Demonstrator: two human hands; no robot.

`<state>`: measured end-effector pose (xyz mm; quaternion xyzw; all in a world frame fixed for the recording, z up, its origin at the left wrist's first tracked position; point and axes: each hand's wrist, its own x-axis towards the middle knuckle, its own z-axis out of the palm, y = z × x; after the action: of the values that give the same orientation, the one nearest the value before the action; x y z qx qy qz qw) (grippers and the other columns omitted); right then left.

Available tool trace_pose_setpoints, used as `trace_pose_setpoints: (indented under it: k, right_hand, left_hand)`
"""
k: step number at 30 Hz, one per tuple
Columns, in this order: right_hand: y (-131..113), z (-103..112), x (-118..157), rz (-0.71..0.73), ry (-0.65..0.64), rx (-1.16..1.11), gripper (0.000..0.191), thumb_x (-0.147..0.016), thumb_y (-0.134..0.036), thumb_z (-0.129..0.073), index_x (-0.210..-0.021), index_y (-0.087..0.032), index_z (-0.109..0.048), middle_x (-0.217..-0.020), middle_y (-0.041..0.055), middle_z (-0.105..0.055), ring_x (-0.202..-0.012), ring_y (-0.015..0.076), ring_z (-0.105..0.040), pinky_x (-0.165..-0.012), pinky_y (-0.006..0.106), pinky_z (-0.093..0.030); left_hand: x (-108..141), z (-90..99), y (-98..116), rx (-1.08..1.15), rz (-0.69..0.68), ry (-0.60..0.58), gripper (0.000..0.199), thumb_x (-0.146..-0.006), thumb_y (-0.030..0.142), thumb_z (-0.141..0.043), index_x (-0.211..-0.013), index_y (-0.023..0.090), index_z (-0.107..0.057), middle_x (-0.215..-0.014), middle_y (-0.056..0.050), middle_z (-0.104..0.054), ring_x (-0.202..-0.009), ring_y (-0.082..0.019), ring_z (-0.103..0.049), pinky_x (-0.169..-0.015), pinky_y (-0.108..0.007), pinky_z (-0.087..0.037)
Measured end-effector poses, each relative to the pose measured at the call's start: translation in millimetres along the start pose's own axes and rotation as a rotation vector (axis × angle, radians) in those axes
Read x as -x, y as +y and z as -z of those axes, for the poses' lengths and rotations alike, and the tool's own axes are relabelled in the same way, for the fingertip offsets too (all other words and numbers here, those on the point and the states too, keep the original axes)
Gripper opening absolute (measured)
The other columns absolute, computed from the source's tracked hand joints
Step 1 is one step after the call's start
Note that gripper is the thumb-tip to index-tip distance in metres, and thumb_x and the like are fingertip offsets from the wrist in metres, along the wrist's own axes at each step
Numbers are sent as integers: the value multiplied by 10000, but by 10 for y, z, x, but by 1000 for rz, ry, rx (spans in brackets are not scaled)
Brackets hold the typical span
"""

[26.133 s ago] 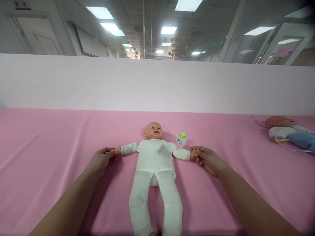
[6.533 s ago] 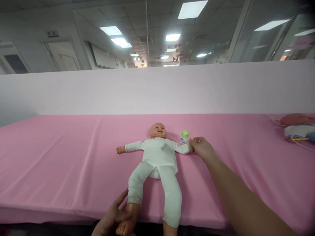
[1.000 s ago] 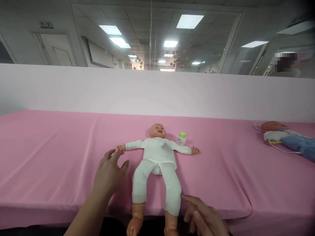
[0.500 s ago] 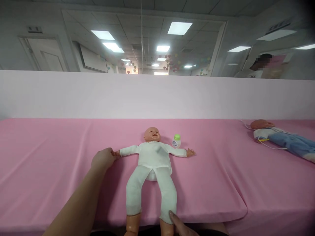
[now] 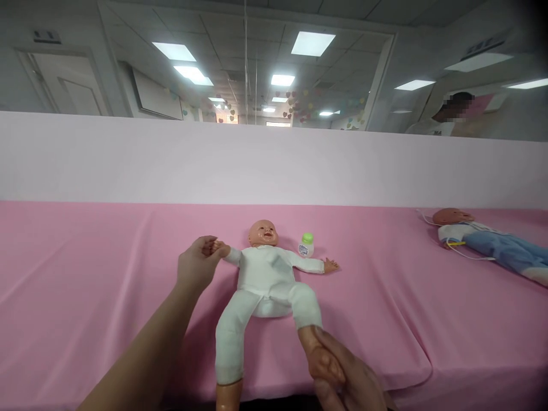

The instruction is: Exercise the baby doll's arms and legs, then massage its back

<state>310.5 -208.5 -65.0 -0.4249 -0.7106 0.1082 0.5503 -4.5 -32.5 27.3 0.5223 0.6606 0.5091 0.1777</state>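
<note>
A baby doll (image 5: 268, 274) in a white cloth suit lies on its back on the pink sheet (image 5: 128, 308), its head away from me. My left hand (image 5: 199, 262) is closed round the doll's hand at the left, holding that arm slightly raised. At the lower right my right hand (image 5: 353, 374) grips the doll's foot and ankle, with the knee bent and the leg lifted. The doll's other arm lies stretched out on the sheet. Its other leg hangs toward the near edge, the foot cut off by the frame.
A small bottle with a green cap (image 5: 306, 245) stands beside the doll's head. Farther right lies a second doll (image 5: 492, 240) in blue and white clothes, with thin white tubing about it. Behind the sheet rises a low white partition (image 5: 274, 165). Beyond it a person (image 5: 445, 117) is visible.
My left hand has moved up and inward, raising the doll's arm. My right hand has shifted from the lower leg to the foot and lifted that leg, bending its knee.
</note>
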Motion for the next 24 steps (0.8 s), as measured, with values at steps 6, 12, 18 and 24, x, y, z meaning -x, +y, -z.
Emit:
trace_pose_setpoints:
  k: [6, 12, 18, 24]
  right_hand:
    - [6, -12, -585, -69, -168, -108, 495, -995, -324, -636, -1480, -270, -549, -1157, 58, -789, -958, 220, -782, -840, 295, -652]
    - [-86, -154, -1036, -239, -262, -182, 434, -1004, -362, -615, -1422, -249, -622, -1145, 63, -791, -963, 234, -763, -833, 340, -645]
    - [-56, -260, -1126, -318, -246, -270, 448, -965, -358, -671, -1399, -248, -662, -1244, 83, -768, -1151, 279, -723, -979, 416, -617]
    - [-80, -72, -785, -225, -281, -379, 444, -943, -297, -687, -1382, -229, -678, -1066, 56, -776, -911, 210, -760, -817, 323, -654]
  left_hand:
    - [159, -439, 297, -304, -377, -246, 142, -898, 365, -675, -991, 283, -745, -1000, -2, -804, -893, -214, -722, -781, -319, -495]
    - [232, -589, 376, -567, -606, -505, 84, -913, 294, -646, -847, 265, -689, -935, 8, -790, -856, -206, -696, -710, -317, -400]
    - [262, -556, 281, -486, -634, -489, 134, -931, 206, -570, -886, 264, -682, -969, -5, -781, -867, -201, -684, -710, -304, -405]
    - [92, -417, -3, -163, -262, -210, 196, -949, 399, -599, -1055, 312, -738, -941, 6, -785, -841, -210, -712, -746, -301, -493]
